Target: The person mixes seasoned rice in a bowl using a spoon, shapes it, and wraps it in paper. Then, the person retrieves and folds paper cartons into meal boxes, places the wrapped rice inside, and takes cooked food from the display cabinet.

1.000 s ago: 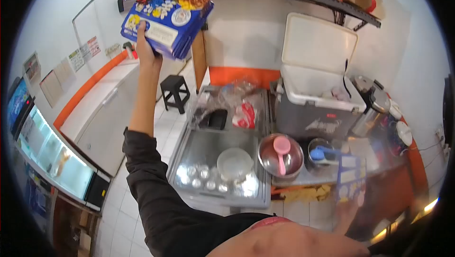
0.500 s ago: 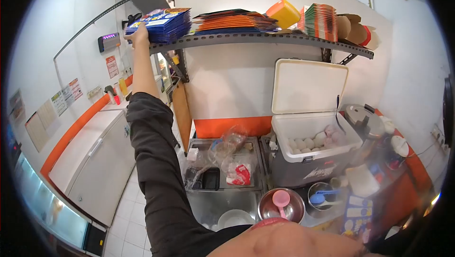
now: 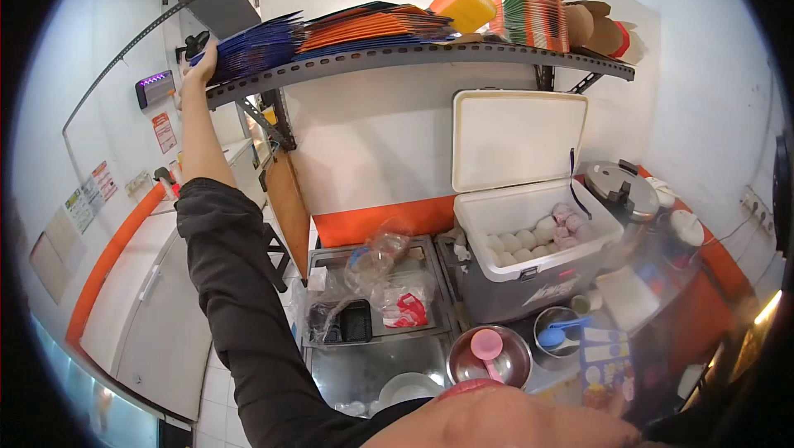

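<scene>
"How do we do this step well?"

"We'd best press our left hand [image 3: 200,66] evenly against the end of the blue cartons [image 3: 263,47], level with the shelf [image 3: 397,56], without buckling the orange cartons [image 3: 351,30] beside them."

"Where's the blue stack from our grip?"

"Just right of it and touching, upper left of the frame. Whether the grip is clamped or only pushing, we can't tell. Our right hand [image 3: 615,407], lower right by a blue card [image 3: 606,357], is too blurred to read."
</scene>
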The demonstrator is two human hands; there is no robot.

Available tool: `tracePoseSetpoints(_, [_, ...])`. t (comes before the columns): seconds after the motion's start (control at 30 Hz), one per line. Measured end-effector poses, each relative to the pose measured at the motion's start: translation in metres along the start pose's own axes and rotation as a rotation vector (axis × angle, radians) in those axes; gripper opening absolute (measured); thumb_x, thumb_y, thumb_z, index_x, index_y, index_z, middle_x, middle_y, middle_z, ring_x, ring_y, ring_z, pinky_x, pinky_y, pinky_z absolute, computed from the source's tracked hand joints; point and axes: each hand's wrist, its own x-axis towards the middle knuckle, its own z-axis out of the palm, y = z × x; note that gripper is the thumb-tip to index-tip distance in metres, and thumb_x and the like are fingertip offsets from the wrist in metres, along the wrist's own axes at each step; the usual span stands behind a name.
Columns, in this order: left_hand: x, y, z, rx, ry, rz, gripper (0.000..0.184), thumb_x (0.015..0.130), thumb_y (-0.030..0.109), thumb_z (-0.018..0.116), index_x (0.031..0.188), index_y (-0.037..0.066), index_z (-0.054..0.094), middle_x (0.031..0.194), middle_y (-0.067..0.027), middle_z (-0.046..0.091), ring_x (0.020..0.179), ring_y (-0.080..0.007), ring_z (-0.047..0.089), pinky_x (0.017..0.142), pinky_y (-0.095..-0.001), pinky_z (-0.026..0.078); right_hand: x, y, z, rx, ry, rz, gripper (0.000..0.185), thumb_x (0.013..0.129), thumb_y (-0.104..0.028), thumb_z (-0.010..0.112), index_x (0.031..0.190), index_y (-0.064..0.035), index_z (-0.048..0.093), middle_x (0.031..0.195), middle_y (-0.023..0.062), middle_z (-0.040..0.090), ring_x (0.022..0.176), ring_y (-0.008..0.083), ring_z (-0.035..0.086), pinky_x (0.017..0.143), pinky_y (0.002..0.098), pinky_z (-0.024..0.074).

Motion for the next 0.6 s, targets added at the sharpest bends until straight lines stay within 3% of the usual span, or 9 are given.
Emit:
tracePoseSetpoints(0.03, [0.017, -0.006, 0.004, 0.074, 0.051, -0.044, 0.082, 0.074, 0.067, 0.048, 0.134, 0.013, 0.042, 0.140, -0.0182, 0.039, 0.128, -0.0294, 0.038, 0.108, -0.0361, 0.022, 0.012, 0.001, -0.017, 0.011, -0.004, 0.034, 0.044, 0.087, -0.023, 0.059, 0.125, -0.0057, 0.045, 0.115, 0.0125, 0.058, 0.099, 0.0274, 0.060, 0.083, 0.0429, 0.0509])
tracePoseSetpoints(0.1, [0.027, -0.010, -0.001, -0.033, -0.298, 0.345, 0.092, 0.072, 0.072, 0.046, 0.138, 0.009, 0.037, 0.142, -0.0166, 0.035, 0.133, -0.0286, 0.029, 0.109, -0.0367, 0.021, 0.030, 0.002, -0.043, 0.032, -0.011, 0.102, 0.045, 0.086, -0.021, 0.059, 0.126, -0.0060, 0.044, 0.115, 0.0127, 0.058, 0.098, 0.0276, 0.061, 0.083, 0.0429, 0.0512])
tracePoseSetpoints(0.13, [0.021, -0.009, 0.002, -0.033, -0.300, 0.347, 0.092, 0.072, 0.072, 0.046, 0.138, 0.009, 0.037, 0.142, -0.0166, 0.035, 0.133, -0.0286, 0.029, 0.109, -0.0367, 0.021, 0.036, 0.002, -0.055, 0.031, 0.025, 0.097, 0.045, 0.086, -0.020, 0.059, 0.126, -0.0060, 0.044, 0.115, 0.0127, 0.058, 0.098, 0.0277, 0.061, 0.083, 0.0426, 0.0514])
tracePoseSetpoints(0.23, [-0.068, 0.010, 0.003, -0.012, 0.294, -0.002, 0.117, 0.063, 0.082, 0.044, 0.143, 0.001, 0.016, 0.145, -0.0295, 0.017, 0.135, -0.0434, 0.014, 0.108, -0.0526, 0.013, 0.019, 0.004, -0.049, 0.072, 0.143, 0.038, 0.046, 0.086, -0.020, 0.059, 0.126, -0.0059, 0.044, 0.115, 0.0128, 0.058, 0.098, 0.0278, 0.061, 0.082, 0.0426, 0.0516])
tracePoseSetpoints(0.27, [-0.062, 0.006, 0.006, -0.017, 0.297, 0.045, 0.111, 0.067, 0.080, 0.041, 0.142, 0.002, 0.021, 0.141, -0.0340, 0.022, 0.132, -0.0469, 0.017, 0.107, -0.0511, 0.016, 0.017, 0.004, -0.056, 0.094, 0.183, 0.011, 0.045, 0.086, -0.020, 0.059, 0.126, -0.0059, 0.044, 0.115, 0.0129, 0.058, 0.098, 0.0279, 0.061, 0.082, 0.0427, 0.0516])
tracePoseSetpoints(0.37, [-0.055, 0.003, 0.011, 0.056, 0.333, 0.035, 0.110, 0.067, 0.080, 0.040, 0.142, 0.002, 0.021, 0.141, -0.0313, 0.025, 0.131, -0.0462, 0.021, 0.105, -0.0513, 0.017, 0.024, 0.001, -0.096, 0.038, 0.189, 0.076, 0.046, 0.085, -0.019, 0.060, 0.126, -0.0055, 0.045, 0.115, 0.0129, 0.058, 0.098, 0.0280, 0.060, 0.082, 0.0436, 0.0518])
tracePoseSetpoints(0.43, [-0.107, 0.022, 0.008, 0.021, 0.342, 0.010, 0.107, 0.069, 0.080, 0.037, 0.141, 0.002, 0.023, 0.139, -0.0298, 0.029, 0.129, -0.0459, 0.025, 0.105, -0.0506, 0.018, 0.021, 0.002, -0.107, 0.046, 0.217, 0.066, 0.046, 0.084, -0.017, 0.061, 0.126, -0.0052, 0.045, 0.115, 0.0132, 0.058, 0.098, 0.0283, 0.060, 0.082, 0.0447, 0.0518])
tracePoseSetpoints(0.5, [-0.119, 0.028, 0.012, 0.105, 0.353, -0.023, 0.105, 0.070, 0.079, 0.036, 0.141, 0.002, 0.024, 0.138, -0.0287, 0.031, 0.128, -0.0445, 0.027, 0.104, -0.0493, 0.020, -0.002, 0.002, -0.066, 0.078, 0.261, 0.029, 0.047, 0.084, -0.015, 0.061, 0.126, -0.0051, 0.045, 0.114, 0.0135, 0.058, 0.098, 0.0286, 0.060, 0.082, 0.0455, 0.0517])
tracePoseSetpoints(0.6, [-0.120, 0.029, 0.032, 0.083, 0.350, 0.024, 0.110, 0.067, 0.083, 0.036, 0.142, 0.003, 0.023, 0.141, -0.0299, 0.025, 0.131, -0.0458, 0.020, 0.106, -0.0529, 0.014, -0.021, 0.004, -0.042, 0.195, 0.092, -0.057, 0.046, 0.083, -0.012, 0.062, 0.126, -0.0047, 0.046, 0.113, 0.0133, 0.058, 0.097, 0.0288, 0.061, 0.081, 0.0454, 0.0519])
